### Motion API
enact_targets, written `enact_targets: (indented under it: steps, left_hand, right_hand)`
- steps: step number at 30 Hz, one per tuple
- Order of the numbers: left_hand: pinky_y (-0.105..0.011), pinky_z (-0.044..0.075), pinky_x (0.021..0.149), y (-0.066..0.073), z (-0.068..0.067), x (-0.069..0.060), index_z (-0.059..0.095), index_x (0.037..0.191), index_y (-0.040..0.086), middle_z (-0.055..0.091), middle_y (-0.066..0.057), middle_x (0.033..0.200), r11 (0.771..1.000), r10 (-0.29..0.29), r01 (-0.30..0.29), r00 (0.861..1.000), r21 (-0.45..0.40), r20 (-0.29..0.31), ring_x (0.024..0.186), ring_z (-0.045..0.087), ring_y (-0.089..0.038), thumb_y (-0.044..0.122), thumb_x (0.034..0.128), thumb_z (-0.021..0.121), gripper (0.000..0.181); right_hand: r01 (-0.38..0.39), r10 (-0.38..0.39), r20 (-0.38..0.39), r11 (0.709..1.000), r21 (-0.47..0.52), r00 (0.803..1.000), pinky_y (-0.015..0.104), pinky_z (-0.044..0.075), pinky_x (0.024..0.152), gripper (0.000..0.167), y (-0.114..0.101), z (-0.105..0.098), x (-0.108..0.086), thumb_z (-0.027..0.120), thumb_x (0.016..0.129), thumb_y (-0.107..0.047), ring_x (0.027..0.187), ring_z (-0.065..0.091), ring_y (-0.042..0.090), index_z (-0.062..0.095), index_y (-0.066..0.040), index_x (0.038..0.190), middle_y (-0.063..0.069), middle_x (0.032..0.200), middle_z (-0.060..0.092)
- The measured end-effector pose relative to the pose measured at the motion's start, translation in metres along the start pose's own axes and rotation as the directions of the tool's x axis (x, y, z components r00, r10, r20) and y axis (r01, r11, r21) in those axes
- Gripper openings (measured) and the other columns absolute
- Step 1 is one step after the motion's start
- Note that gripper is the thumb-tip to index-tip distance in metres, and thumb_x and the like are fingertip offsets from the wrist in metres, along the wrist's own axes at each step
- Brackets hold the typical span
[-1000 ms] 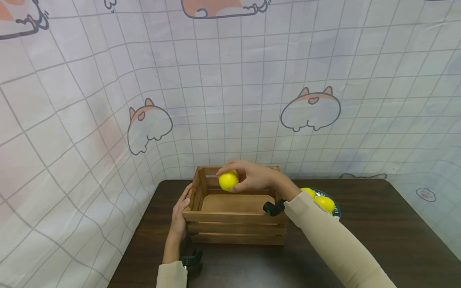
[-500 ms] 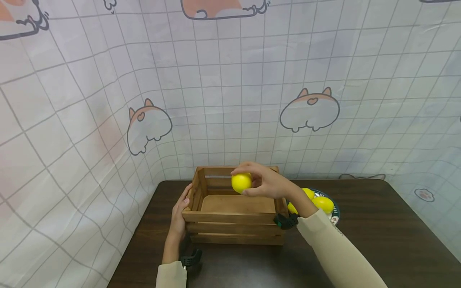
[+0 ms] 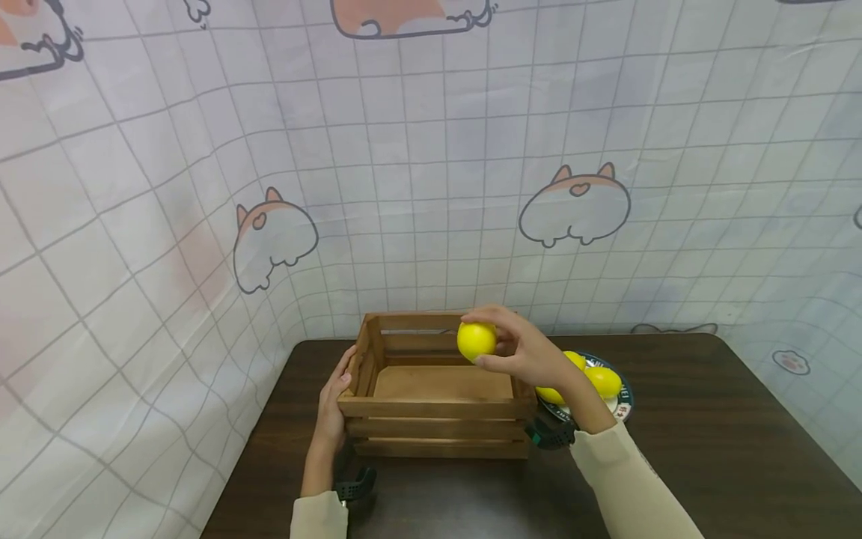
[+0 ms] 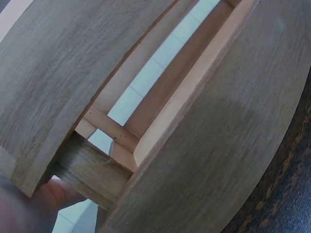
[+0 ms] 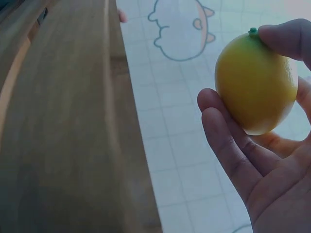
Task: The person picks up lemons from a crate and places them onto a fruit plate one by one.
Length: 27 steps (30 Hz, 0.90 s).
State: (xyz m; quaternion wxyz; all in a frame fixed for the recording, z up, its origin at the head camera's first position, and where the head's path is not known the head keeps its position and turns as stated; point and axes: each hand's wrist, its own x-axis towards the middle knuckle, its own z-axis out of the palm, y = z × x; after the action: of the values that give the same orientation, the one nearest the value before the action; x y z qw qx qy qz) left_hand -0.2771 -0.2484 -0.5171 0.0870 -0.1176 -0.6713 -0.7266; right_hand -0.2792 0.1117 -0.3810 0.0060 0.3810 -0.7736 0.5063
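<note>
My right hand holds a yellow lemon between thumb and fingers, above the right part of a slatted wooden crate. Up close in the right wrist view, the lemon has a small green stem end, and the thumb presses beside it. My left hand grips the crate's left end, with its fingertips at the upper rim. In the left wrist view, part of that hand shows by the corner of the crate's slats; its other fingers are hidden.
Right of the crate, a plate with a dark blue, lettered rim bears several yellow lemons, partly hidden behind my right wrist. All stand on a dark wooden table. A grid-patterned cloth hangs behind and at the sides.
My right hand has moved rightward with the lemon, from over the crate's middle to over its right part. More of the plate shows. My left hand stays on the crate.
</note>
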Motion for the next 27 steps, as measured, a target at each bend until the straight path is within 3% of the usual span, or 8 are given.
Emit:
enact_targets:
  steps: [6, 13, 20, 27]
  left_hand:
    - [-0.018, 0.035, 0.111, -0.001, 0.000, -0.001, 0.036, 0.160, 0.023, 0.028, -0.001, 0.169, 1.000, -0.001, 0.001, 1.000, -0.009, 0.001, 0.154, 0.026, -0.026, 0.024, 0.1071, 0.034, 0.053]
    - [-0.018, 0.034, 0.113, -0.001, 0.000, 0.000, 0.037, 0.160, 0.023, 0.029, 0.000, 0.169, 1.000, -0.001, 0.001, 1.000, -0.015, -0.004, 0.153, 0.027, -0.023, 0.022, 0.1063, 0.033, 0.053]
    - [-0.018, 0.034, 0.113, 0.000, 0.001, 0.001, 0.036, 0.160, 0.023, 0.028, -0.001, 0.169, 1.000, 0.010, -0.010, 1.000, -0.018, 0.006, 0.154, 0.026, -0.023, 0.025, 0.1067, 0.034, 0.054]
    - [-0.020, 0.036, 0.113, -0.001, 0.000, 0.000, 0.035, 0.161, 0.021, 0.028, -0.002, 0.169, 1.000, 0.006, -0.006, 1.000, -0.012, 0.008, 0.152, 0.027, -0.025, 0.026, 0.1075, 0.034, 0.053]
  right_hand:
    - [-0.018, 0.018, -0.076, 1.000, 0.002, 0.997, 0.033, 0.058, 0.086, 0.056, 0.010, -0.003, -0.023, 0.073, 0.092, -0.008, 0.106, 0.067, 0.028, 0.054, -0.014, 0.145, 0.011, 0.149, 0.047]
    - [-0.077, 0.073, -0.163, 0.997, -0.021, 0.984, 0.031, 0.058, 0.087, 0.058, 0.021, -0.007, -0.045, 0.074, 0.092, -0.010, 0.105, 0.068, 0.026, 0.054, -0.021, 0.146, 0.007, 0.149, 0.047]
    - [-0.078, 0.071, -0.226, 0.997, -0.023, 0.971, 0.029, 0.057, 0.089, 0.059, 0.023, -0.013, -0.066, 0.073, 0.092, -0.007, 0.105, 0.068, 0.027, 0.052, -0.012, 0.147, 0.012, 0.146, 0.047]
    - [-0.065, 0.071, -0.244, 0.997, 0.033, 0.967, 0.025, 0.058, 0.086, 0.060, 0.033, -0.017, -0.087, 0.070, 0.092, 0.000, 0.103, 0.068, 0.016, 0.049, -0.004, 0.148, 0.019, 0.145, 0.044]
